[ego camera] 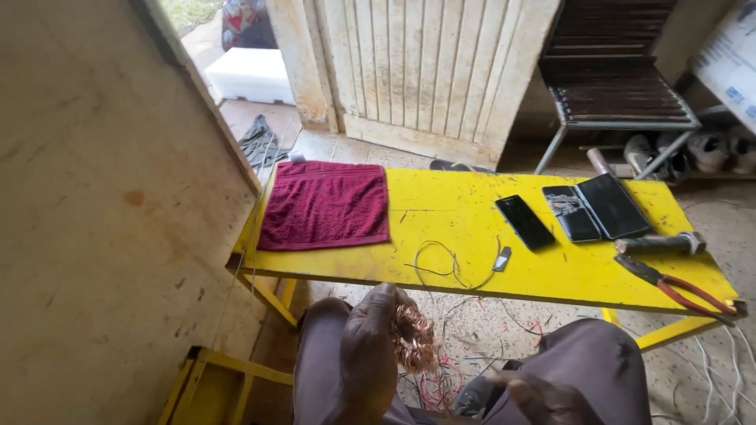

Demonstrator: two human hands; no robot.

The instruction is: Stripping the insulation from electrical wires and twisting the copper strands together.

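Note:
My left hand (368,346) is over my left thigh, closed around a tangled bundle of bare copper wire (413,337) that sticks out to its right. My right hand (543,397) is low at the bottom edge, by my right knee, blurred, with fingers half curled; what it holds, if anything, I cannot make out. Both hands are in front of the yellow table (441,212), below its near edge. A thin loose wire (445,264) with a small grey plug lies on the table just above my left hand.
On the table lie a dark red towel (324,205), a black phone (524,222), an open phone case (594,208), a hammer (660,244) and red-handled pliers (677,287). A wall (102,220) stands close on the left. A slatted metal chair (614,86) is behind. Wire scraps litter the floor (472,338).

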